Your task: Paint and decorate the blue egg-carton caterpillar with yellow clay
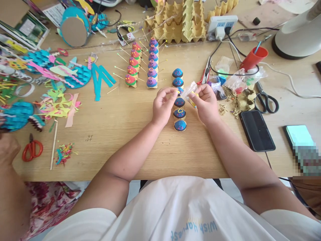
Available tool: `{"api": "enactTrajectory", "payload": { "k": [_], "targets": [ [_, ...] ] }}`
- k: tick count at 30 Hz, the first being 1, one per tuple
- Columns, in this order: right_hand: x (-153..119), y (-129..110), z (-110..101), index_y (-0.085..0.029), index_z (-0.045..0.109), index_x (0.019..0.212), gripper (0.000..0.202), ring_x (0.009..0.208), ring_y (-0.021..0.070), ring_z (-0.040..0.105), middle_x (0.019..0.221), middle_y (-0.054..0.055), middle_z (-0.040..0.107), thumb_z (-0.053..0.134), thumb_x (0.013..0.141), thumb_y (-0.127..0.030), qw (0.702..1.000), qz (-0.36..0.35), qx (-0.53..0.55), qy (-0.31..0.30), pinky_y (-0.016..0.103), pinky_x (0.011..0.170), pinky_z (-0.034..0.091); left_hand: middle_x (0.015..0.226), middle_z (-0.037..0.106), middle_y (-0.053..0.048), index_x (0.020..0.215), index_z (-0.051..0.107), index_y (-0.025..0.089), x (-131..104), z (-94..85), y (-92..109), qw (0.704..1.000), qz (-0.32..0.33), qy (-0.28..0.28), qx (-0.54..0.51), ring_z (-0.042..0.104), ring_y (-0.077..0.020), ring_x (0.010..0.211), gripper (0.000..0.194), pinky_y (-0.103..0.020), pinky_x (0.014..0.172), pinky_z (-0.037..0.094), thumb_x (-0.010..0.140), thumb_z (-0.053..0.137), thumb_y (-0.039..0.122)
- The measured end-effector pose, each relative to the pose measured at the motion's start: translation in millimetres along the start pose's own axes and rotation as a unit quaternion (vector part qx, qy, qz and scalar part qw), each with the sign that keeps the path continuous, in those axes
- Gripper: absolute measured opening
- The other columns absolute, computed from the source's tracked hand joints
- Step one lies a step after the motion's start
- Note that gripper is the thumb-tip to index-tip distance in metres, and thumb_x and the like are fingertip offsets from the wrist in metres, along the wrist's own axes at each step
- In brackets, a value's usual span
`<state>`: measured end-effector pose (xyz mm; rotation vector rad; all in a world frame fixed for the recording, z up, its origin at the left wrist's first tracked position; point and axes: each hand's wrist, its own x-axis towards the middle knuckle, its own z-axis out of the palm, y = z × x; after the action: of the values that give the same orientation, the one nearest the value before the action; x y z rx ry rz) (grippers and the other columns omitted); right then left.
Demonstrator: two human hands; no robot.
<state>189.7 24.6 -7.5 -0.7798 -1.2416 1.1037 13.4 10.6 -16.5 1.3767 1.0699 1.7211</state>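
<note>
My left hand (163, 104) is closed in a pinch, with a small yellow piece of clay (178, 92) at the fingertips. Between the fingers of my right hand (207, 103) is a clear plastic bag (190, 89) with something yellow in it. Below and between both hands runs a row of egg-carton cups topped with blue clay (180, 125). Pink marks show on some of the blue tops. One blue cup (179, 113) near the front carries a yellow loop on top. My hands partly cover the middle cups.
Finished-looking red (130, 79) and purple cup rows (151, 82) with pin-like feelers stand further back. Right lie a box cutter (206, 72), black scissors (266, 100) and a phone (257, 130). Paper scraps (57, 105) and red-handled scissors (32, 150) lie left, near another person's hand (8, 147).
</note>
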Motion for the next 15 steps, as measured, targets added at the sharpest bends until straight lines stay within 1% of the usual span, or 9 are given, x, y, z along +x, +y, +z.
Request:
{"api": "enactTrajectory", "payload": {
  "k": [2, 4, 6, 8, 10, 11, 12, 13, 15],
  "targets": [
    [0, 3, -1, -0.03, 0.059, 0.098, 0.052, 0.085, 0.0141, 0.068, 0.093, -0.004, 0.068, 0.093, 0.081, -0.065, 1.0, -0.007, -0.013, 0.001, 0.031, 0.082, 0.063, 0.112, 0.082, -0.002, 0.108, 0.083, 0.029, -2, 1.4, 3, 1.0, -0.02, -0.012, -0.011, 0.075, -0.017, 0.105, 0.039, -0.03, 0.094, 0.059, 0.094, 0.082, 0.066],
    [1, 6, -5, -0.031, 0.063, 0.104, 0.049, 0.095, 0.0172, 0.071, 0.101, -0.002, 0.071, 0.089, 0.085, -0.067, 0.998, -0.03, -0.045, 0.016, 0.036, 0.091, 0.065, 0.113, 0.082, -0.001, 0.11, 0.082, 0.031, -4, 2.1, 3, 1.0, -0.018, -0.013, -0.014, 0.076, -0.016, 0.104, 0.04, -0.029, 0.094, 0.059, 0.094, 0.081, 0.067],
    [3, 11, -13, -0.029, 0.066, 0.104, 0.041, 0.098, 0.019, 0.071, 0.102, 0.0, 0.071, 0.082, 0.092, -0.065, 0.992, -0.056, -0.105, 0.048, 0.041, 0.097, 0.064, 0.111, 0.082, -0.001, 0.109, 0.082, 0.03, -4, 2.3, 1, 1.0, -0.011, -0.009, -0.011, 0.076, -0.0159, 0.104, 0.041, -0.029, 0.097, 0.059, 0.094, 0.08, 0.068],
    [6, 16, -24, -0.027, 0.067, 0.1, 0.031, 0.098, 0.0211, 0.07, 0.095, 0.002, 0.068, 0.075, 0.1, -0.057, 0.974, -0.063, -0.198, 0.089, 0.047, 0.103, 0.062, 0.108, 0.082, 0.0, 0.106, 0.082, 0.029, -3, 2.3, -1, 1.0, -0.01, -0.005, -0.014, 0.076, -0.0158, 0.103, 0.042, -0.029, 0.097, 0.058, 0.093, 0.079, 0.07],
    [7, 19, -33, -0.025, 0.068, 0.098, 0.025, 0.108, 0.0259, 0.069, 0.097, 0.005, 0.067, 0.07, 0.104, -0.05, 0.944, -0.073, -0.294, 0.129, 0.058, 0.112, 0.057, 0.106, 0.082, 0.0, 0.104, 0.083, 0.029, -2, 2.7, -2, 1.0, -0.016, -0.004, -0.025, 0.075, -0.0155, 0.102, 0.044, -0.029, 0.097, 0.058, 0.092, 0.08, 0.071],
    [7, 19, -37, -0.025, 0.07, 0.102, 0.024, 0.118, 0.0295, 0.068, 0.105, 0.007, 0.068, 0.07, 0.103, -0.048, 0.925, -0.083, -0.341, 0.147, 0.063, 0.117, 0.053, 0.105, 0.082, 0.0, 0.103, 0.083, 0.029, -2, 3.0, -2, 0.999, -0.022, -0.005, -0.028, 0.075, -0.0153, 0.101, 0.045, -0.029, 0.096, 0.058, 0.091, 0.081, 0.072],
    [6, 18, -39, -0.025, 0.071, 0.111, 0.025, 0.13, 0.0336, 0.064, 0.118, 0.011, 0.067, 0.072, 0.102, -0.048, 0.906, -0.097, -0.379, 0.163, 0.069, 0.122, 0.047, 0.104, 0.082, 0.0, 0.103, 0.083, 0.028, -2, 3.4, -2, 0.999, -0.029, -0.006, -0.029, 0.075, -0.0153, 0.1, 0.047, -0.029, 0.095, 0.058, 0.09, 0.081, 0.073],
    [4, 15, -39, -0.026, 0.071, 0.125, 0.033, 0.141, 0.0373, 0.058, 0.132, 0.013, 0.064, 0.073, 0.101, -0.048, 0.89, -0.115, -0.407, 0.169, 0.074, 0.126, 0.041, 0.104, 0.082, -0.001, 0.102, 0.083, 0.028, -2, 3.7, -1, 0.999, -0.035, -0.009, -0.029, 0.075, -0.0154, 0.099, 0.048, -0.029, 0.094, 0.058, 0.09, 0.08, 0.074],
    [0, 7, -34, -0.031, 0.065, 0.145, 0.046, 0.152, 0.0404, 0.049, 0.149, 0.015, 0.057, 0.07, 0.103, -0.049, 0.876, -0.155, -0.433, 0.146, 0.077, 0.129, 0.034, 0.106, 0.083, -0.002, 0.102, 0.083, 0.027, -2, 4.3, -1, 0.998, -0.047, -0.02, -0.025, 0.075, -0.0162, 0.099, 0.051, -0.029, 0.092, 0.059, 0.089, 0.079, 0.076]
  ]
}}
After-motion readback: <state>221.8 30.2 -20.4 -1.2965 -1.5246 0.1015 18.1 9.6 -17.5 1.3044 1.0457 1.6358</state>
